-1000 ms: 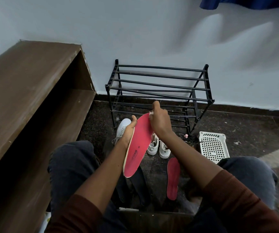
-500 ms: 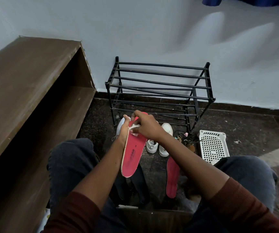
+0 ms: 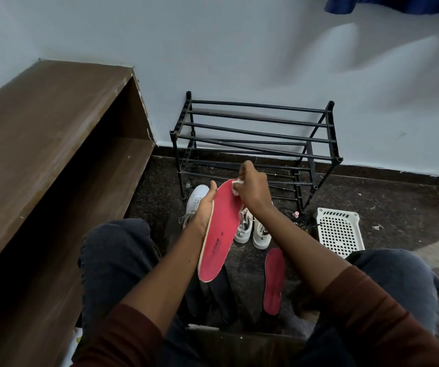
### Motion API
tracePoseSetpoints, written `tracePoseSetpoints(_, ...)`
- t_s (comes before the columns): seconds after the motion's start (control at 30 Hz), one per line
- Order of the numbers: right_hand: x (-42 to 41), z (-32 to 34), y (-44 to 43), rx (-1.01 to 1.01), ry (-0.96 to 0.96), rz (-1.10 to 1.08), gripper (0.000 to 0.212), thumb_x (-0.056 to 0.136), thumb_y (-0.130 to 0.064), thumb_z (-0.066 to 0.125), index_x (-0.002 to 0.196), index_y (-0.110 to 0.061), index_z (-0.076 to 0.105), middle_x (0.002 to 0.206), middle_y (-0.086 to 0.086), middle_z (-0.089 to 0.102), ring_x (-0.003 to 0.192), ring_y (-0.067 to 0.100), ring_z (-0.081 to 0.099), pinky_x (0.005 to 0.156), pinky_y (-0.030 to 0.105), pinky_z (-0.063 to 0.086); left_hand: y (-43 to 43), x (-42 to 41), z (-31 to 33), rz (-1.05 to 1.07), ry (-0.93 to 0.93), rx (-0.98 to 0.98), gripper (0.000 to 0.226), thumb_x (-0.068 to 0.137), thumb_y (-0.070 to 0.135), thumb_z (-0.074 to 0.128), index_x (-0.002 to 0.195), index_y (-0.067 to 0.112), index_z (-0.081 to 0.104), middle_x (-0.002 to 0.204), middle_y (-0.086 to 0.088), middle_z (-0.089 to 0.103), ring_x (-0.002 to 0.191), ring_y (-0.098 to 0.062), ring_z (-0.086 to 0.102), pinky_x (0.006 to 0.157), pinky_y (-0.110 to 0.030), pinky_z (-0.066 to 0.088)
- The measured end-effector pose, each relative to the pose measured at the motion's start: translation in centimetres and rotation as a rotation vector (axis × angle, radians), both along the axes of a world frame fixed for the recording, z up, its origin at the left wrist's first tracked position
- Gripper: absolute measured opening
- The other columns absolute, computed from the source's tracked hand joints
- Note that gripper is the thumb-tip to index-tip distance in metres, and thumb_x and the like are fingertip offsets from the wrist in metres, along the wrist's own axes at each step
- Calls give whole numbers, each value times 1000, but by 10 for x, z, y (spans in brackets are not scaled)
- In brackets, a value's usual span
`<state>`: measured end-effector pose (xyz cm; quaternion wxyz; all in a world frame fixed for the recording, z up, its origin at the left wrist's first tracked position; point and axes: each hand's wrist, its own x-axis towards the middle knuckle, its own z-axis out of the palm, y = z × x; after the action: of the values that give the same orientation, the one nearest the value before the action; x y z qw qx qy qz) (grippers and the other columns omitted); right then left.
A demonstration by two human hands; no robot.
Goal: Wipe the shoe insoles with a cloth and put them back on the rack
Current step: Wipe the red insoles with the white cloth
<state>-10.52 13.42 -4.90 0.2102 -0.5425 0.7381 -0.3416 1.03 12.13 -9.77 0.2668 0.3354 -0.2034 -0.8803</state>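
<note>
My left hand grips a red insole along its left edge, holding it tilted above my lap with the toe end pointing away. My right hand pinches a small white cloth and presses it against the toe end of that insole. A second red insole lies flat on the dark floor between my knees. The black metal shoe rack stands against the wall just beyond my hands, its bars bare.
White shoes sit on the floor in front of the rack, and another white shoe lies left of my hands. A white perforated basket is on the right. A brown wooden shelf unit fills the left side.
My right hand slid the cloth across the toe end to the left and has come back to the right side. The insole stays in my left hand.
</note>
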Motion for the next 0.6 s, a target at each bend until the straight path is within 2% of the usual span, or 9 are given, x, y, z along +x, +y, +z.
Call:
tracePoseSetpoints(0.13, -5, -1, -1, -26, 98, -64, 16, 79, 0, 54, 92, -4, 45, 77, 19, 60, 69, 35, 56, 59, 40, 45, -1, 0, -3, -7, 22, -9, 71, 89, 67, 28, 108, 8, 61, 84, -10, 69, 62, -26, 63, 61, -29, 53)
tracePoseSetpoints(0.23, -4, -1, -2, -43, 90, -88, 17, 79, -1, 54, 93, -5, 45, 78, 18, 61, 71, 35, 57, 60, 41, 48, -1, -1, 0, 2, 15, 0, 68, 90, 66, 28, 109, 10, 61, 84, -9, 69, 66, -24, 64, 63, -29, 53)
tracePoseSetpoints(0.3, -1, -1, 0, -48, 14, -40, 20, 77, 0, 58, 93, -6, 48, 81, 15, 62, 74, 33, 58, 64, 41, 50, -1, -3, 2, 17, -28, -5, 65, 93, 63, 23, 110, 13, 60, 84, -8, 70, 71, -21, 67, 69, -30, 52)
tracePoseSetpoints(0.4, 12, 3, 8, 8, -77, 131, 27, 72, -1, 68, 89, -10, 50, 85, 11, 64, 80, 26, 59, 69, 35, 48, -3, -7, 5, 58, -86, -3, 66, 96, 60, 17, 98, 15, 64, 75, -8, 70, 65, -20, 69, 75, -34, 46)
tracePoseSetpoints(0.47, 17, 8, 10, 55, -51, 273, 31, 67, -1, 72, 85, -13, 50, 83, 10, 65, 81, 25, 61, 69, 36, 50, -5, -7, 0, 91, -92, 14, 73, 96, 60, 14, 84, 17, 72, 69, -8, 70, 61, -19, 69, 69, -30, 52)
tracePoseSetpoints(0.53, 14, 17, 8, 157, -53, 372, 36, 63, -2, 77, 84, -14, 50, 78, 6, 64, 79, 23, 62, 69, 35, 50, -6, -4, -6, 94, -105, 13, 74, 96, 59, 8, 89, 16, 68, 65, -8, 69, 57, -19, 68, 56, -25, 56)
tracePoseSetpoints(0.6, 9, 23, 7, 243, -133, 396, 39, 61, -2, 81, 86, -13, 52, 74, 2, 62, 73, 21, 62, 67, 34, 50, -6, -2, -8, 82, -114, 11, 70, 96, 60, 6, 96, 14, 58, 64, -11, 69, 55, -21, 68, 51, -26, 56)
